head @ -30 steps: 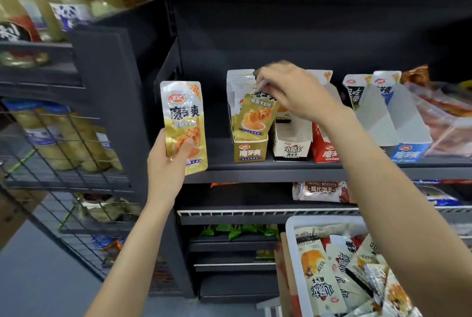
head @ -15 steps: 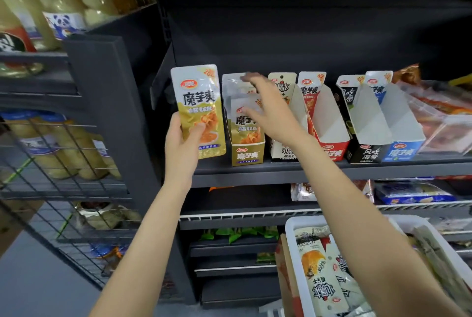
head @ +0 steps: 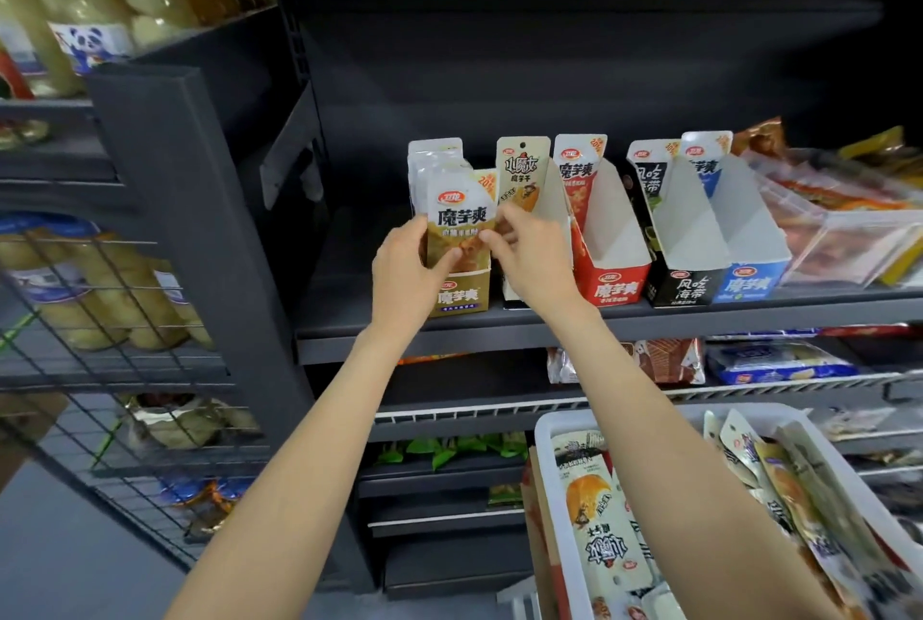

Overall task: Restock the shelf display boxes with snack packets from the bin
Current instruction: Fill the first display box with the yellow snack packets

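I've got both hands on one gold snack packet (head: 462,225) at the mouth of the gold display box (head: 457,297), the leftmost box on the dark shelf (head: 549,325). My left hand (head: 407,270) is curled round the packet's left edge with the thumb across its front; my right hand (head: 529,252) pinches the right edge between thumb and fingertips. The packet stands upright with its lower part already behind the box's low front wall, just in front of the packets stacked deeper in the box.

To finish this well, I'd keep the packet square to the box and slide it straight down until its bottom edge seats — tipping it forward would likely let it flop over the low front lip. I'd loosen the right pinch first, I think, since the brown packet box (head: 524,200) sits touching on that side and my knuckles are close to its contents, then let the left fingers ease off once the packet leans back on the stack.

The packet itself is a flat, glossy pouch — white across the top, gold below, bold dark lettering, a food picture partly hidden by my thumbs. It looks thin and limp, so it should bend if squeezed. More packets wait in the white bin (head: 549,424) at lower right
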